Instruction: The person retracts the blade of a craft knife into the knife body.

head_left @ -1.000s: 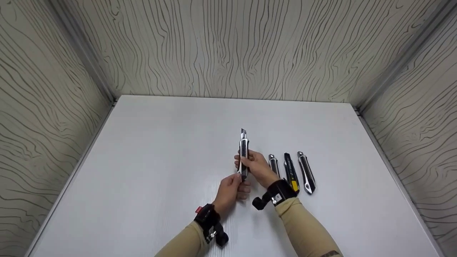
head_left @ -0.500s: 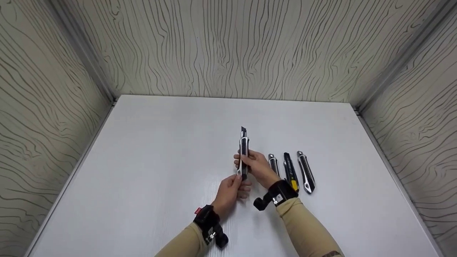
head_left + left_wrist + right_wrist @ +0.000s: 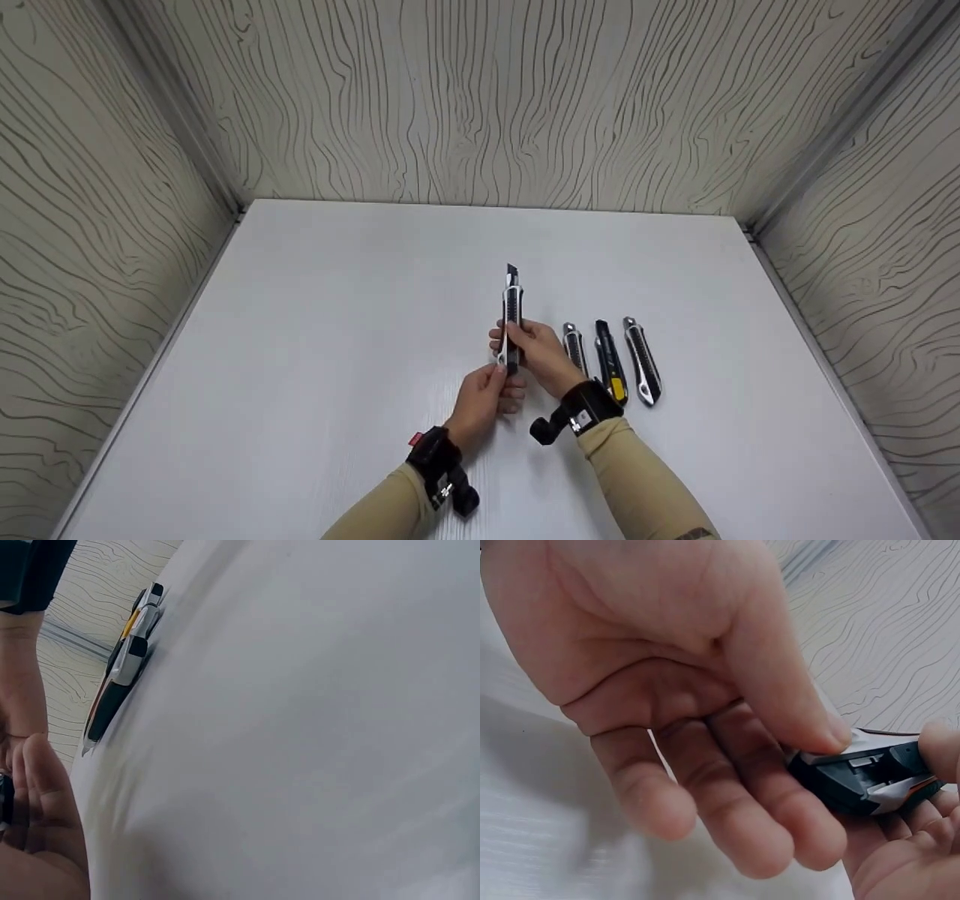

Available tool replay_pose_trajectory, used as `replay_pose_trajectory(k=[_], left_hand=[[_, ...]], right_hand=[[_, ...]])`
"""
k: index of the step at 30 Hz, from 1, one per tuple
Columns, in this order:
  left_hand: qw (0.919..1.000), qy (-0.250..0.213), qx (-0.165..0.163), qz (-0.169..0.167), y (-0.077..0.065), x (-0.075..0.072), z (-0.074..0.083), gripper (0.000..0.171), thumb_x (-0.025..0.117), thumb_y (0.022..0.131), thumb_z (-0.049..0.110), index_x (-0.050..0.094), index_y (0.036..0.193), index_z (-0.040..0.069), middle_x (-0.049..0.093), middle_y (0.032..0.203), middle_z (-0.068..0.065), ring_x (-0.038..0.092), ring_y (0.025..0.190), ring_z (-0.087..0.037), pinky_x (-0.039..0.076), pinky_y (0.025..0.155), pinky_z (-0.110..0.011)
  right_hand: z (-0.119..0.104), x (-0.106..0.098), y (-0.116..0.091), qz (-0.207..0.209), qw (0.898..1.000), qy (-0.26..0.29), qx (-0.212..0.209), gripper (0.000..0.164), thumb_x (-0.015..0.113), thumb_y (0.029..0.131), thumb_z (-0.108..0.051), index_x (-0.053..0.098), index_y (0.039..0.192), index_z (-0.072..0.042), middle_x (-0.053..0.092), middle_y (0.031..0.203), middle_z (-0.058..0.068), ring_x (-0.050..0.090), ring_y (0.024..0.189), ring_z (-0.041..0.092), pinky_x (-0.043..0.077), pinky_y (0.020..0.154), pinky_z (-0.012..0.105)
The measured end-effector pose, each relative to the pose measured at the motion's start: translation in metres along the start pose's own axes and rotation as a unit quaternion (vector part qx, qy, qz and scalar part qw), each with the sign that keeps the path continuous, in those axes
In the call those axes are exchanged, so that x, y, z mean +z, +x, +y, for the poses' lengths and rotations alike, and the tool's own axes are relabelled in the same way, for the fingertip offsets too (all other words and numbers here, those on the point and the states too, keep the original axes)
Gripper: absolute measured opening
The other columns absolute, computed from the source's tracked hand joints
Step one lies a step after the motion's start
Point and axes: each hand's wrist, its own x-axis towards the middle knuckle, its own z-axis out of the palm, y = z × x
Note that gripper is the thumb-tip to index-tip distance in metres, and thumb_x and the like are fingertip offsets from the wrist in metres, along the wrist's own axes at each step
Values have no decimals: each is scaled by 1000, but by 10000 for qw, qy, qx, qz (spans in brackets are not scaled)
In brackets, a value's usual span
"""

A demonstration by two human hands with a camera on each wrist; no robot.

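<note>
A silver-and-black snap-off utility knife (image 3: 513,307) stands between both hands in the head view, its blade (image 3: 512,271) out and pointing away from me. My right hand (image 3: 547,356) grips the handle, thumb on top and fingertips showing at the far side. Lower down, my left hand (image 3: 480,397) pinches the tail end with its thumb, the other fingers loosely spread beneath. The right wrist view shows that tail end (image 3: 870,776) close up, the left hand (image 3: 697,690) large at left and part of the right hand (image 3: 911,855) at lower right.
Right of the hands lie a silver-and-black knife (image 3: 574,349), partly behind the right hand, a black-and-yellow knife (image 3: 611,367) and another silver-and-black knife (image 3: 643,364). They rest on a white table (image 3: 337,315). Wood-grain panels (image 3: 480,105) enclose its back and sides.
The held knife has shifted slightly away from me, its blade tip a little farther up the head view. Both hands keep their hold; the three lying knives stay put.
</note>
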Motion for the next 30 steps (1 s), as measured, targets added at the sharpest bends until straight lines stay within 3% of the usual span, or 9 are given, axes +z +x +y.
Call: replay_pose_trajectory(k=[8, 18, 30], left_hand=[[9996, -272, 3, -17, 1, 2, -1, 33, 39, 106, 17, 56, 107, -11, 64, 80, -2, 59, 68, -9, 51, 58, -21], [9999, -52, 0, 104, 0, 2, 0, 32, 41, 105, 17, 57, 108, -10, 67, 83, -3, 63, 69, -9, 54, 60, -22], [9995, -258, -148, 106, -1, 3, -1, 31, 41, 105, 17, 56, 109, -10, 65, 82, -2, 62, 70, -9, 52, 60, -22]], right_hand=[[0, 1, 1, 88, 9999, 47, 81, 39, 48, 103, -19, 49, 131, 7, 67, 112, 14, 68, 96, 17, 55, 93, 32], [0, 3, -2, 221, 9998, -18, 8, 36, 48, 102, -15, 49, 130, 9, 68, 107, 11, 68, 92, 16, 56, 89, 31], [2, 2, -1, 128, 9999, -97, -58, 36, 48, 102, -11, 48, 131, 9, 66, 115, 16, 69, 94, 16, 55, 93, 33]])
